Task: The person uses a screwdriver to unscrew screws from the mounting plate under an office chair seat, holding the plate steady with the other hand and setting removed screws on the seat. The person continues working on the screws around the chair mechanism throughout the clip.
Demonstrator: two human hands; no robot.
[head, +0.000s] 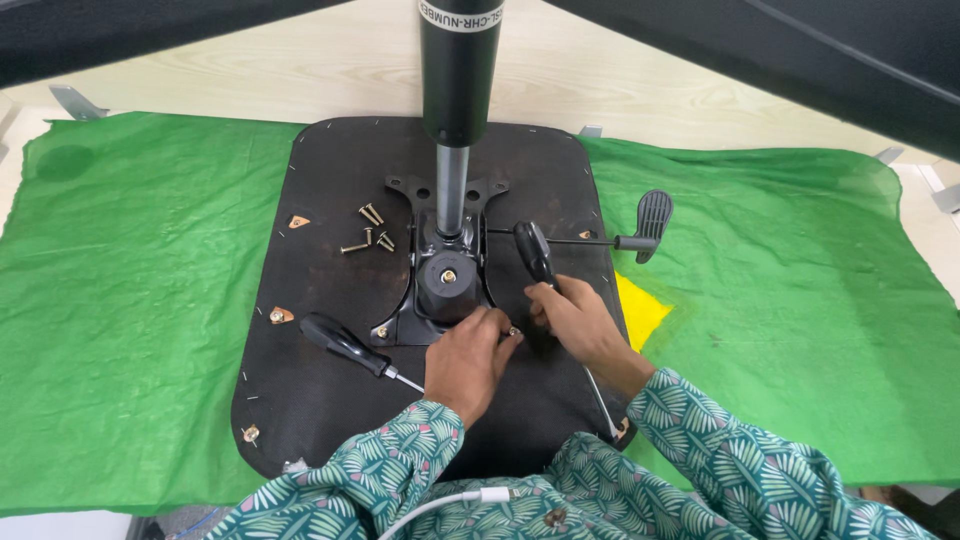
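Lying flat on a green cloth (150, 300) over the surface, a black seat base (330, 400) with rounded corners carries a black metal mechanism plate (440, 300) near its middle. A small bolt (514, 331) is pinched between the curled fingertips of the left hand (470, 360), at the near right corner of the plate. A black-handled screwdriver (535, 255) is gripped in the closed right hand (580, 325), just right of the bolt. A second screwdriver (345, 345) lies left of the hands. Loose brass-coloured bolts (370, 230) are scattered far left of the plate. A smooth gas cylinder (455, 120) stands upright from the plate.
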